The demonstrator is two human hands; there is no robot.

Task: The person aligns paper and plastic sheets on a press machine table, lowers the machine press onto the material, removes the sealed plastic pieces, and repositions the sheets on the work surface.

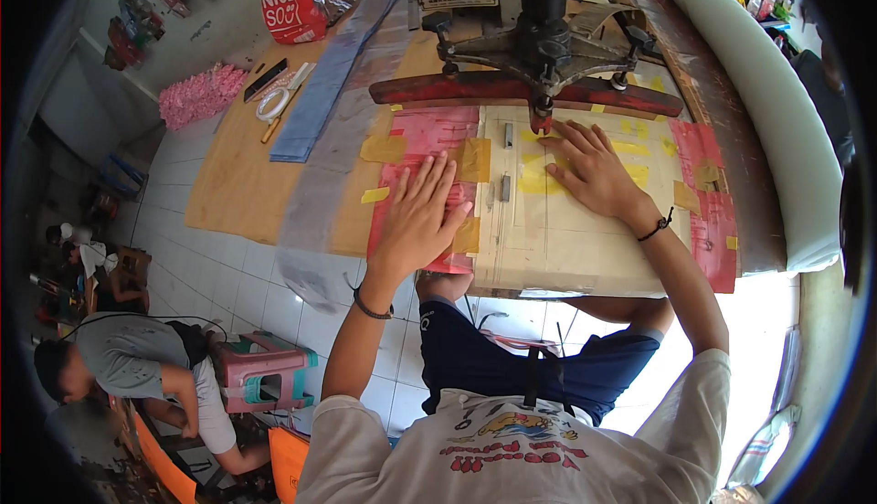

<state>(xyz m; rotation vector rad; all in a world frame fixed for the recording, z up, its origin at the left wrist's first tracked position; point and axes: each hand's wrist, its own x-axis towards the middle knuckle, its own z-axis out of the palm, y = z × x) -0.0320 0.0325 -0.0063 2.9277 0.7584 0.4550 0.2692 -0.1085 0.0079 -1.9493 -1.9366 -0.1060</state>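
Note:
My left hand (pixel 422 212) lies flat with fingers stretched out on a red sheet (pixel 433 129) at the left of a tan board (pixel 566 248). Pieces of brown tape (pixel 473 160) hold the sheet's edge beside it. My right hand (pixel 596 173) rests on the board over yellow tape strips (pixel 532 178), fingers spread and pointing up and left. Just beyond its fingertips hangs the machine's dark head (pixel 546 56) with a long reddish bar (pixel 438 88). Two small grey metal pieces (pixel 505 189) sit on the board between my hands.
Blue folded plastic (pixel 320 93) and clear film (pixel 324 193) run along the table's left. Scissors (pixel 294 88), a tape roll (pixel 271 105) and a phone (pixel 266 80) lie there. A padded white roll (pixel 767 111) borders the right. Another person (pixel 137 362) bends near a stool (pixel 265 371).

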